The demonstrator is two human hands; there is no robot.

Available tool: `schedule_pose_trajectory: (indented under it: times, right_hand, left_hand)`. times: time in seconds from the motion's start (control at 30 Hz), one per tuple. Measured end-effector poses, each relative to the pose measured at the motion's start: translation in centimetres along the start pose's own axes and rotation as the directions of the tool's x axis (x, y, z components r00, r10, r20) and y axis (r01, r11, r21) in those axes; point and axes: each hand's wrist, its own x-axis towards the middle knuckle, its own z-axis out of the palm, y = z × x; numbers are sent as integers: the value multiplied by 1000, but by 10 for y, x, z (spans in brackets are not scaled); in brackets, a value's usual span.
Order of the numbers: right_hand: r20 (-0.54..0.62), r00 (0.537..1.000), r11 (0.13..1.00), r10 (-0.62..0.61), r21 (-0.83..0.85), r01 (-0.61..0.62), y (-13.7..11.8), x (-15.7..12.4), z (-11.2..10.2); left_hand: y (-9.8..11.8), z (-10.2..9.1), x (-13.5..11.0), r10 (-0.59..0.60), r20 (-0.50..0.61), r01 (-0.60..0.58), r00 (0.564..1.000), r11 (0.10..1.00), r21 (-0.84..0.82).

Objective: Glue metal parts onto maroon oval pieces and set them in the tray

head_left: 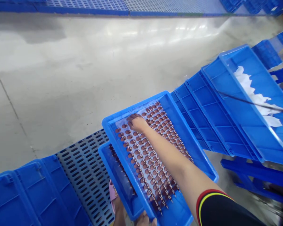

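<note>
From where I stand, the right grip is down on the far end of a blue plastic tray, among brown discs with metal leads set in rows over a pale sheet. Its fingers are bent downward, and I can't tell whether a disc is pinched beneath them. The left grip is at the tray's near edge, seemingly steadying it, though too cut off to tell if it is clenched there.

I'd judge the step in hand to be placing or straightening discs at the row ends; the next move calls for a light touch that won't knock the neighbouring leads (they crowd close, especially under the forearm).

Just beyond the right grip runs the tray's far rim, with open floor past it, so lifting away that way looks free. To its right, past more rows, come the side wall and a crate stack, tighter room. Beside the left grip, a second tray pokes out from underneath, its edge an easy thing to catch on.
</note>
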Motion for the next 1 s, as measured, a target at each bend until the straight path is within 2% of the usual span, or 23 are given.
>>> schedule_pose_trajectory:
  times: [0.13, 0.2, 0.37, 0.43, 0.5, 0.6, 0.67, 0.8, 1.0]
  right_hand:
    - [34, 995, 995, -94, 36, 93, -9, 3, 4]
    - [52, 992, 993, -112, 41, 110, -11, 2, 6]
    - [77, 990, 993, -120, 30, 118, -10, -3, 4]
    - [60, 996, 998, -67, 4, 67, -3, -4, 0]
    - [36, 999, 999, 37, -40, -35, 11, -5, -4]
    - [7, 982, 977, 187, -105, -185, 40, -6, -10]
    - [-3, 972, 964, 234, -132, -233, 58, -7, -13]
    - [11, 967, 956, 254, -155, -250, 78, -12, -14]
    - [55, 973, 962, 225, -172, -213, 80, -23, -11]
  left_hand:
    - [-6, -17, 34, -41, 9, 41, 999, 999, -5]
    - [-8, -21, 44, -49, 17, 49, 999, 999, -7]
    - [-12, -16, 33, -12, 31, 13, 999, 1000, -17]
    - [-15, -14, 26, 3, 33, -3, 999, 1000, -21]
    - [-20, -15, 25, 7, 35, -7, 999, 1000, -26]
    - [-29, -22, 36, -8, 32, 9, 999, 999, -36]
    - [-36, -27, 48, -33, 31, 34, 999, 998, -44]
    - [-48, -30, 65, -89, 36, 91, 995, 994, -62]
    - [-56, -18, 71, -122, 62, 128, 991, 987, -95]
